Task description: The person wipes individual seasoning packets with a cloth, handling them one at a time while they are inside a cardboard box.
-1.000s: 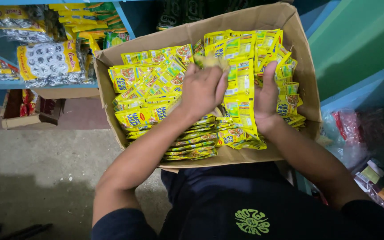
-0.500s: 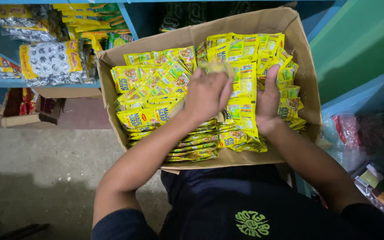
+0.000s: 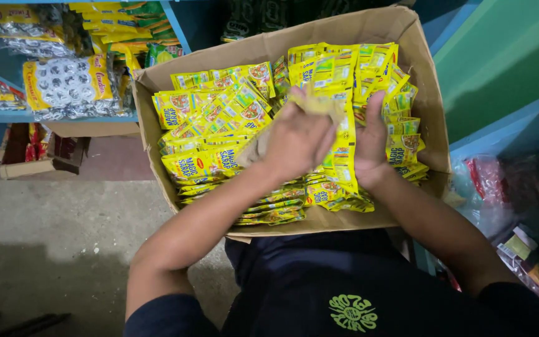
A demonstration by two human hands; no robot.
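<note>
Shop shelves [image 3: 63, 81], cardboard box [image 3: 419, 81], left hand [image 3: 297, 140] raised off sachets [image 3: 219, 118]

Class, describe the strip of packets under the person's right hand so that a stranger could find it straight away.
Start at the open cardboard box full of yellow sachets. Near its right side the right hand presses a hanging strip of sachets. Unlike the flat heaps around it, it runs upright in one joined column.

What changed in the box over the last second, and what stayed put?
The left hand drew slightly back toward the person and closed over a brownish piece of paper or card among the yellow sachets. The right hand stayed pressed upright against the right-hand stack of sachet strips. The cardboard box and shelf goods did not move.
</note>
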